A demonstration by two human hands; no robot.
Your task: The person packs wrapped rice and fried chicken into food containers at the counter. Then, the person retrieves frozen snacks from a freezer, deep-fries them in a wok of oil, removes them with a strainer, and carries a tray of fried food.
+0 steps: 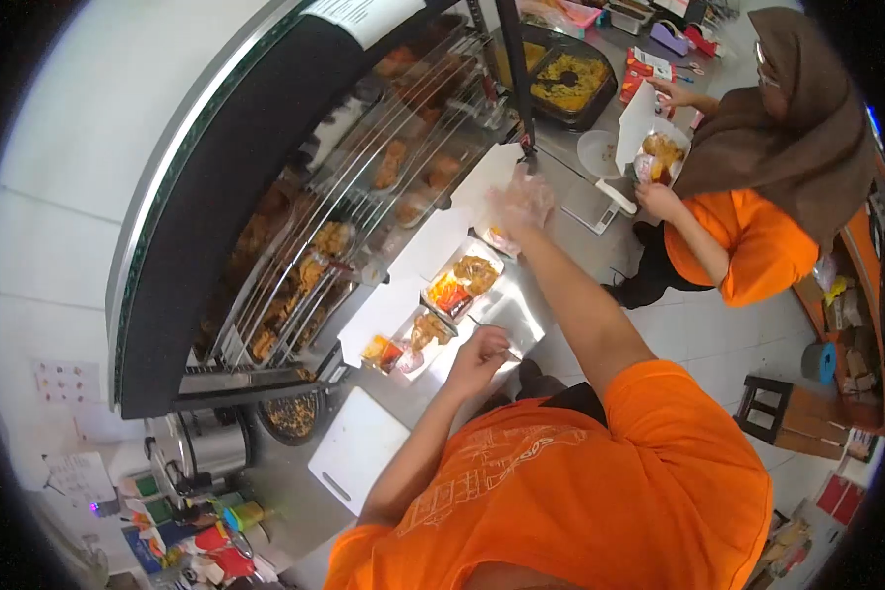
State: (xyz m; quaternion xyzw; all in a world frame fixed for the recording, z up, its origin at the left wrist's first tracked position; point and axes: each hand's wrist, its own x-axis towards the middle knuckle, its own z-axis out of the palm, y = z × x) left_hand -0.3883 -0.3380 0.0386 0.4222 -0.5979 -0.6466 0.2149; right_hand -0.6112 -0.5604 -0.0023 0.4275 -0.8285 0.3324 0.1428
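My left hand [480,362] is bare, its fingers curled beside the nearest food box; what they hold, if anything, is too small to name. In a clear plastic glove, my right hand [523,202] is over the farthest open box [484,182], its fingers blurred. Between them lies an open white box [433,246] with fried chicken [477,274] and a red-and-yellow packet [449,295]. The nearest box [369,320] holds chicken [428,329], a red-and-yellow packet [382,351] and a wrapped portion [412,356].
A heated display case [216,177] with wire racks stands beyond the boxes. A white cutting board [359,447] lies at the left. At the right, a co-worker [747,226] holds another open box [639,123] near a scale [590,208] and a black food tray [572,84].
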